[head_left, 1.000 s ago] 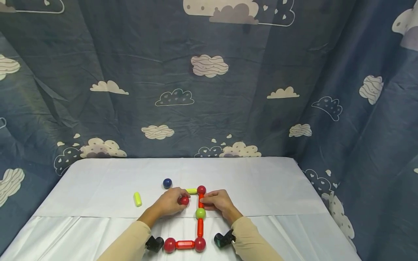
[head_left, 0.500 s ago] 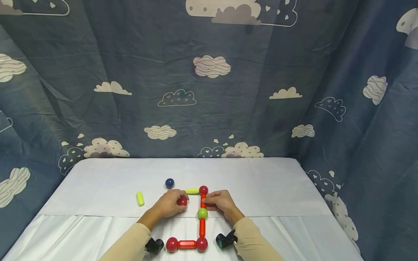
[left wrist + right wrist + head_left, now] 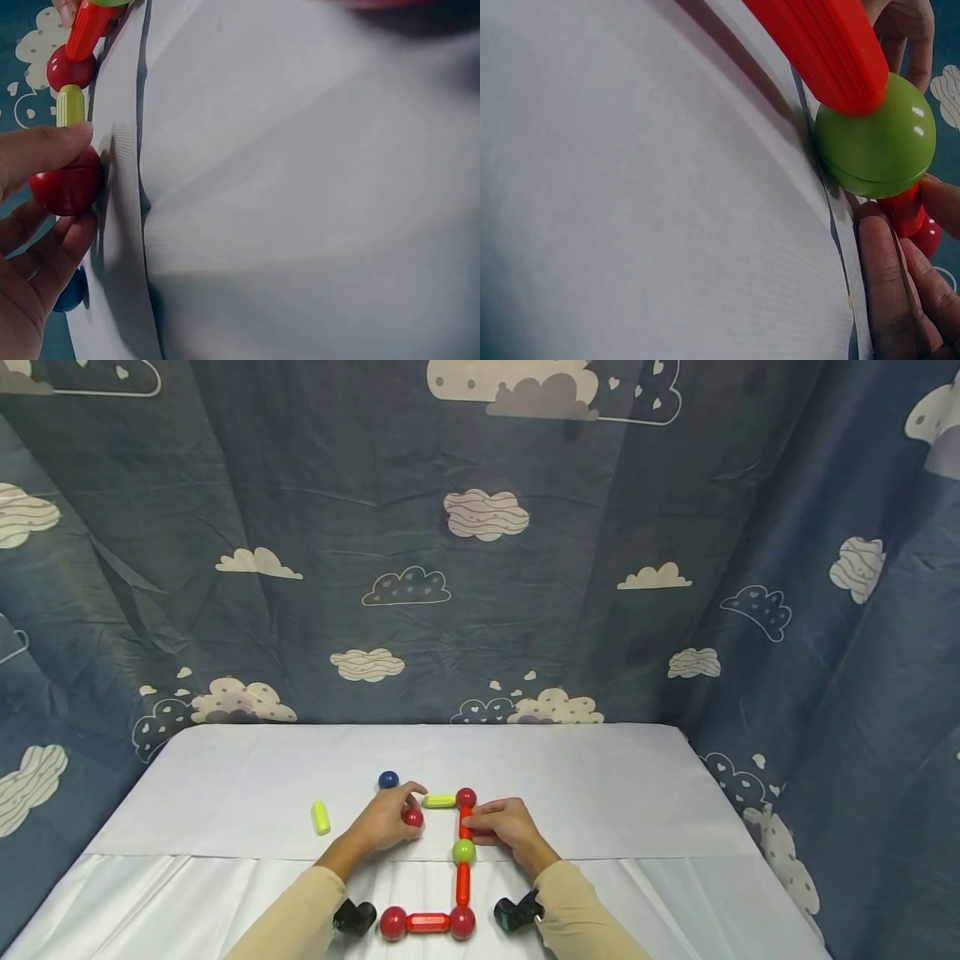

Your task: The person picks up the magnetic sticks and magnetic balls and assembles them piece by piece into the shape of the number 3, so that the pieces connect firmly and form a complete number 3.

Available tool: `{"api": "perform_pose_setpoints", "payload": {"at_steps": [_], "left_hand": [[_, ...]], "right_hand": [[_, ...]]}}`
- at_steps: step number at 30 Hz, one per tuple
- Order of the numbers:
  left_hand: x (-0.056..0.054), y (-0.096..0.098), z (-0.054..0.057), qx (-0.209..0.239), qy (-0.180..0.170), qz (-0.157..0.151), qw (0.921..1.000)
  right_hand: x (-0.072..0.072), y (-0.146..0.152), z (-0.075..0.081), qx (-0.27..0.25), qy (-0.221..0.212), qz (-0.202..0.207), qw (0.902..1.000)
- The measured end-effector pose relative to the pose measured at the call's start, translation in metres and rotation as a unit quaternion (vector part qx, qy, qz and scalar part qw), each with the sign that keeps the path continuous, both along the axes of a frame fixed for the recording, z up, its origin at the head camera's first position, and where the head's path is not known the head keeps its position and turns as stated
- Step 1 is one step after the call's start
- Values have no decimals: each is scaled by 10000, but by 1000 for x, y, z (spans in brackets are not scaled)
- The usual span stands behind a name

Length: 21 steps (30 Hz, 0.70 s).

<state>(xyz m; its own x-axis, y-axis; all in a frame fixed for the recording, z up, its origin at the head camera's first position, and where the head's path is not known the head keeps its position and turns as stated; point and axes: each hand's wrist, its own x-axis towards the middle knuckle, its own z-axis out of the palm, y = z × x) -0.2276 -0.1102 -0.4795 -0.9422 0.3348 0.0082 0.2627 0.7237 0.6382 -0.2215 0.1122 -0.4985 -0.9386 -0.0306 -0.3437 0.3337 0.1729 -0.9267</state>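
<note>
My left hand (image 3: 382, 821) holds a red ball (image 3: 412, 817) between thumb and fingers, just left of the free end of a yellow-green rod (image 3: 440, 801). In the left wrist view, that red ball (image 3: 67, 187) shows a seam. The rod's other end joins a far red ball (image 3: 466, 797). From there a red rod (image 3: 465, 823) runs to a green ball (image 3: 463, 851), and my right hand (image 3: 508, 828) pinches this rod from the right. A second red rod (image 3: 462, 884) leads to a near red ball (image 3: 462, 922). Another red rod (image 3: 428, 923) extends left to one more red ball (image 3: 393, 923).
A blue ball (image 3: 387, 780) lies just beyond my left hand. Farther left lies a loose yellow-green rod (image 3: 321, 817). The white-covered table (image 3: 585, 777) ends at a dark cloud-patterned curtain (image 3: 525, 610). Black wrist cameras (image 3: 355, 917) sit on both wrists.
My left hand has shifted slightly left with the red ball, and a finger has lifted off the ball's top. The right hand keeps its hold on the red rod.
</note>
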Motion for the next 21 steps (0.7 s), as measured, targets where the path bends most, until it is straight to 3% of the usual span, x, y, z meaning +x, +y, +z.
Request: {"api": "perform_pose_setpoints", "payload": {"at_steps": [8, 21], "left_hand": [[-7, 5, 4, -514, 179, -13, 9985], [-22, 10, 4, -868, -60, -98, 9962]], "right_hand": [[-1, 0, 0, -82, -78, -68, 9999], [0, 0, 1, -55, -29, -60, 10000]]}}
